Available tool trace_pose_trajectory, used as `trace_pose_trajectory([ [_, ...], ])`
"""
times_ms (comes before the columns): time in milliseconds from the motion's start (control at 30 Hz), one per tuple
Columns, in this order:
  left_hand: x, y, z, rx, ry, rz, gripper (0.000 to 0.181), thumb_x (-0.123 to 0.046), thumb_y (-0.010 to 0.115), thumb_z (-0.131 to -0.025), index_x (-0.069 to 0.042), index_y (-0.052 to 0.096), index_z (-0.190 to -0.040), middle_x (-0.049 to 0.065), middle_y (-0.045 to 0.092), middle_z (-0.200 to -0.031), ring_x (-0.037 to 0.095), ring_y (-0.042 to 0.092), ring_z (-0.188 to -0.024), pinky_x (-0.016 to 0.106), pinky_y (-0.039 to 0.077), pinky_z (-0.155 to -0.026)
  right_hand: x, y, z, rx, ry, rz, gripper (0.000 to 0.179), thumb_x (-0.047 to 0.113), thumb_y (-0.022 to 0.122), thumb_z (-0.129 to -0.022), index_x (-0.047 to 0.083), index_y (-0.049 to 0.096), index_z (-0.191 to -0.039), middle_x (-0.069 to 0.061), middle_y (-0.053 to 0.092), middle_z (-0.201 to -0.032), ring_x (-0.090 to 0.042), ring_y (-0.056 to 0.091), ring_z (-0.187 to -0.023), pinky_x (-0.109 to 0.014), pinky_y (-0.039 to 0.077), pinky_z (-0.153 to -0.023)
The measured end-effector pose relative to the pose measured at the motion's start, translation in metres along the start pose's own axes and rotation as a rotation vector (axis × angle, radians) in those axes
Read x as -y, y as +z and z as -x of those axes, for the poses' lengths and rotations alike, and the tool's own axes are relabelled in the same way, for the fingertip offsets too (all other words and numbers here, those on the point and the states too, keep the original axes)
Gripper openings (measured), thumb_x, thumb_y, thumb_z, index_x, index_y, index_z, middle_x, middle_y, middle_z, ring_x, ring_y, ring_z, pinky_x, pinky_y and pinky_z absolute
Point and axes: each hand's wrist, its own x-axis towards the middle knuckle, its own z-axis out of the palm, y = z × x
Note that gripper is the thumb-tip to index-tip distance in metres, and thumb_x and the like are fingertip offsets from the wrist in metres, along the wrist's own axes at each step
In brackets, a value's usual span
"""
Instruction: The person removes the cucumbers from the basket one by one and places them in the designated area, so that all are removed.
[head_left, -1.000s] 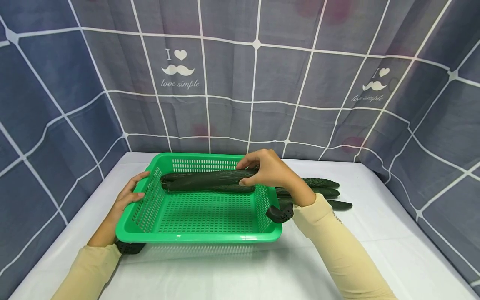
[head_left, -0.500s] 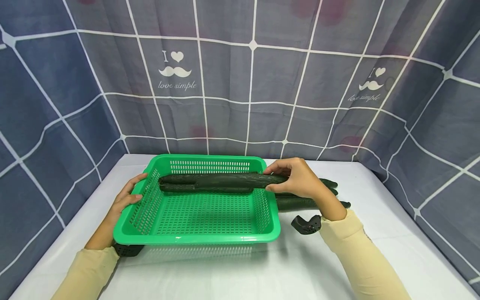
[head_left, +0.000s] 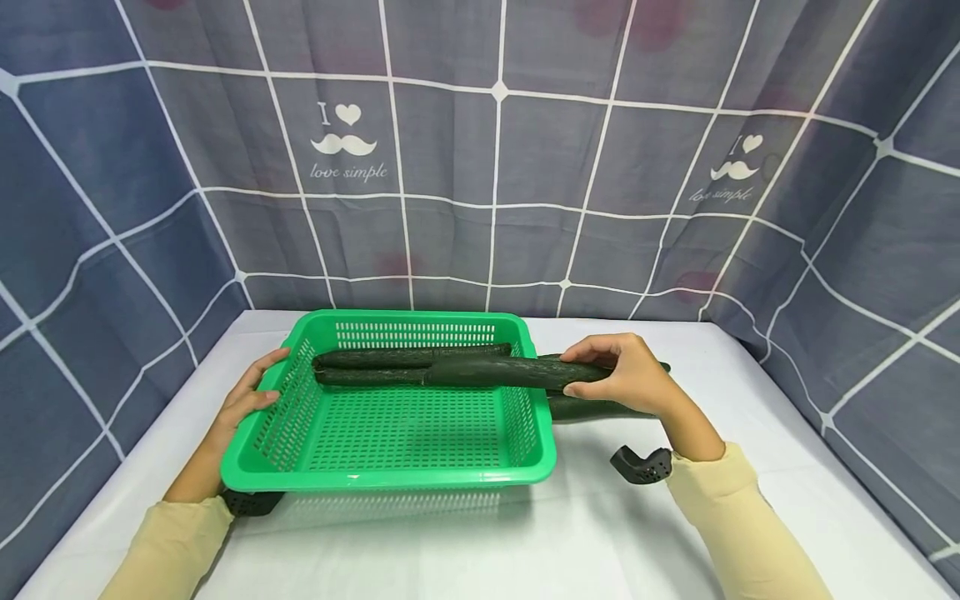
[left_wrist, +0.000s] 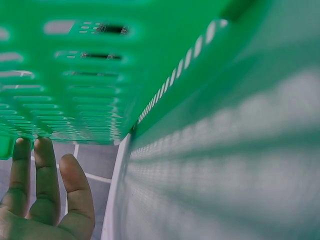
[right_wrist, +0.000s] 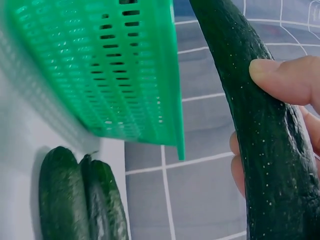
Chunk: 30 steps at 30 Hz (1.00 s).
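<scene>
Right of centre in the frame, a right hand [head_left: 633, 375] pinches a cucumber [head_left: 510, 372] near one end, perhaps so its length reaches over the basket [head_left: 390, 479], while at lower left the left hand [head_left: 238, 404] touches the rim with straight fingers, seemingly steadying it.

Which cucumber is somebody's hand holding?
The cucumber crossing over the right rim of the green basket: the right hand pinches it. The other cucumbers lie in the basket or on the white table.
</scene>
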Motion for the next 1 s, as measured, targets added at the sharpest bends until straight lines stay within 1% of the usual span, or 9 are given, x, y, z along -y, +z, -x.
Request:
trace_pose_trajectory([
  [133,-0.004,0.005,0.001,0.001,-0.012,0.082,0.074,0.010,0.033,-0.097,-0.033,0.059,-0.151,-0.021,0.052,-0.152,-0.001,0.044,-0.136,0.018,0.037,-0.098,-0.007,-0.004,0.013,-0.015,-0.009,0.023,0.029,-0.002,0.091,-0.079,-0.001,0.082,-0.106,-0.007,0.079,-0.095,-0.009,0.073,-0.084,-0.019,0.056,-0.080],
  [200,-0.003,0.005,0.001,0.006,0.000,0.073,0.074,0.011,0.033,-0.097,-0.033,0.058,-0.152,-0.021,0.052,-0.153,-0.002,0.042,-0.139,0.018,0.033,-0.100,-0.011,-0.006,0.018,-0.022,-0.023,0.035,0.029,-0.003,0.091,-0.078,-0.001,0.082,-0.106,-0.004,0.079,-0.094,-0.008,0.073,-0.084,-0.019,0.056,-0.079],
  [233,-0.003,0.005,0.001,0.005,0.007,0.048,0.075,0.011,0.033,-0.097,-0.034,0.058,-0.152,-0.022,0.051,-0.153,-0.004,0.039,-0.141,0.019,0.031,-0.099,-0.013,-0.008,0.021,-0.026,-0.030,0.040,0.029,-0.003,0.091,-0.078,0.000,0.082,-0.105,-0.002,0.079,-0.093,-0.008,0.073,-0.084,-0.019,0.057,-0.079],
  [333,-0.003,0.005,0.001,0.006,0.008,0.050,0.075,0.011,0.033,-0.096,-0.033,0.058,-0.152,-0.022,0.051,-0.153,-0.005,0.037,-0.141,0.020,0.030,-0.099,-0.018,-0.013,0.029,-0.037,-0.045,0.047,0.029,-0.005,0.091,-0.078,-0.001,0.081,-0.105,0.003,0.079,-0.093,-0.007,0.073,-0.084,-0.019,0.057,-0.078],
  [500,-0.005,0.006,0.003,-0.005,-0.028,0.084,0.072,0.009,0.033,-0.099,-0.032,0.057,-0.152,-0.020,0.051,-0.153,-0.002,0.045,-0.136,0.019,0.037,-0.099,-0.024,-0.023,0.041,-0.053,-0.039,0.071,0.029,-0.005,0.090,-0.079,-0.001,0.081,-0.106,0.009,0.079,-0.097,-0.005,0.073,-0.089,-0.017,0.056,-0.083],
  [600,-0.007,0.006,0.002,-0.008,-0.024,0.079,0.072,0.010,0.033,-0.099,-0.031,0.057,-0.153,-0.019,0.052,-0.153,-0.001,0.047,-0.135,0.018,0.038,-0.098,-0.027,-0.029,0.047,-0.060,-0.029,0.089,0.029,-0.004,0.090,-0.079,0.000,0.081,-0.107,0.011,0.078,-0.099,-0.004,0.073,-0.091,-0.016,0.054,-0.085],
  [767,-0.008,0.006,0.002,0.000,-0.015,0.124,0.072,0.011,0.031,-0.099,-0.028,0.057,-0.154,-0.016,0.054,-0.152,0.001,0.052,-0.132,0.016,0.043,-0.098,-0.034,-0.039,0.056,-0.062,-0.027,0.097,0.030,-0.005,0.090,-0.079,0.000,0.082,-0.108,0.011,0.079,-0.101,-0.004,0.073,-0.093,-0.016,0.053,-0.086],
  [933,-0.006,0.006,0.002,0.007,-0.002,0.137,0.074,0.012,0.030,-0.098,-0.027,0.058,-0.154,-0.015,0.055,-0.151,0.001,0.053,-0.132,0.016,0.042,-0.099,-0.043,-0.050,0.061,-0.058,-0.036,0.090,0.031,-0.008,0.089,-0.079,0.000,0.081,-0.108,0.012,0.079,-0.102,-0.003,0.073,-0.093,-0.016,0.054,-0.085],
  [1000,-0.005,0.006,0.002,0.007,0.001,0.118,0.074,0.013,0.031,-0.097,-0.028,0.058,-0.153,-0.017,0.055,-0.152,-0.001,0.050,-0.134,0.016,0.039,-0.100,-0.048,-0.054,0.063,-0.054,-0.037,0.079,0.032,-0.009,0.088,-0.078,-0.001,0.081,-0.108,0.013,0.079,-0.102,-0.002,0.073,-0.093,-0.015,0.053,-0.085],
])
